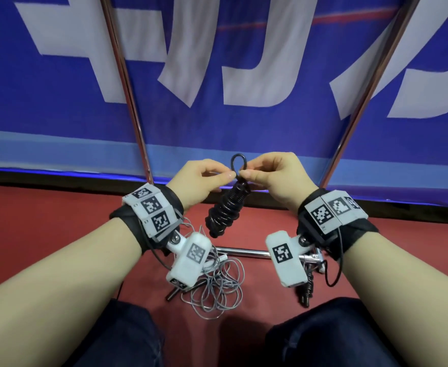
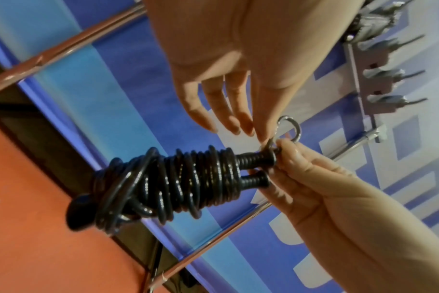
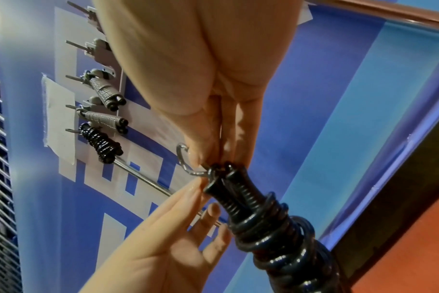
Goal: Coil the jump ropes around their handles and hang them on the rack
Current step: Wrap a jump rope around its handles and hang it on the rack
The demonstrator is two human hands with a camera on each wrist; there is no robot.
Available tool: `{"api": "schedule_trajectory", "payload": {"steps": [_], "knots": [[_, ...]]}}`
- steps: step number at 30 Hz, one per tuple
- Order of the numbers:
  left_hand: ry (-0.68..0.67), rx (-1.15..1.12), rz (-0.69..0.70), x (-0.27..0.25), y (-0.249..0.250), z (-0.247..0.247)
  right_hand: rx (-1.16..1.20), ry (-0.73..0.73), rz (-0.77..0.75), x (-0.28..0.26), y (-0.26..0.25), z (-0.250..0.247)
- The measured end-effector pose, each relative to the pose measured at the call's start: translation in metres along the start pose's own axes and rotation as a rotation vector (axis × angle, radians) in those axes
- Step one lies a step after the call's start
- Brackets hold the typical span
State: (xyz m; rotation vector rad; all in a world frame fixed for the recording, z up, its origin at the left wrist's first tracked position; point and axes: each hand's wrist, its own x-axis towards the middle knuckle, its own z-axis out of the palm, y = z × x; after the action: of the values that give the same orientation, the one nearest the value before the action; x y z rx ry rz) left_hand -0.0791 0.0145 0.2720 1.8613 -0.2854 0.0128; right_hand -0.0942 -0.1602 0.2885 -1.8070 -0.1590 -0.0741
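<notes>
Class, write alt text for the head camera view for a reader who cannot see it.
Two hands, the left hand and right hand, pinch the small loop above a coiled black jump rope, which hangs over a red floor. A loose grey jump rope lies tangled below, before a blue banner.

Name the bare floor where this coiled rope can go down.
Red floor is bare left of the left hand and right of the right hand, up to the blue banner. Crowded between the knees: loose grey rope, metal bar, black handle.
</notes>
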Motion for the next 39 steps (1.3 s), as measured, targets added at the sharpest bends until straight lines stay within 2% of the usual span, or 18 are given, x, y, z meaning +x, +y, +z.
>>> {"api": "schedule_trajectory", "payload": {"steps": [2,5,13,19,26,32,39], "knots": [[0.013,0.058,0.041,0.003,0.005,-0.003,0.009,0.026,-0.023,0.001,-0.007,-0.002],[0.058,0.010,0.080,0.008,0.025,-0.007,0.068,0.060,-0.046,0.009,-0.025,-0.002],[0.210,-0.015,0.178,0.024,0.085,-0.031,0.087,0.000,-0.159,0.032,-0.095,-0.004],[0.238,0.042,0.275,0.038,0.148,-0.062,0.091,-0.011,-0.242,0.047,-0.158,-0.015],[0.280,0.070,0.387,0.062,0.226,-0.087,0.078,0.075,-0.341,0.065,-0.233,-0.034],[0.284,-0.010,0.467,0.084,0.295,-0.094,0.082,0.132,-0.419,0.074,-0.299,-0.064],[0.293,-0.018,0.496,0.122,0.350,-0.080,0.084,0.233,-0.447,0.088,-0.339,-0.100]]}}
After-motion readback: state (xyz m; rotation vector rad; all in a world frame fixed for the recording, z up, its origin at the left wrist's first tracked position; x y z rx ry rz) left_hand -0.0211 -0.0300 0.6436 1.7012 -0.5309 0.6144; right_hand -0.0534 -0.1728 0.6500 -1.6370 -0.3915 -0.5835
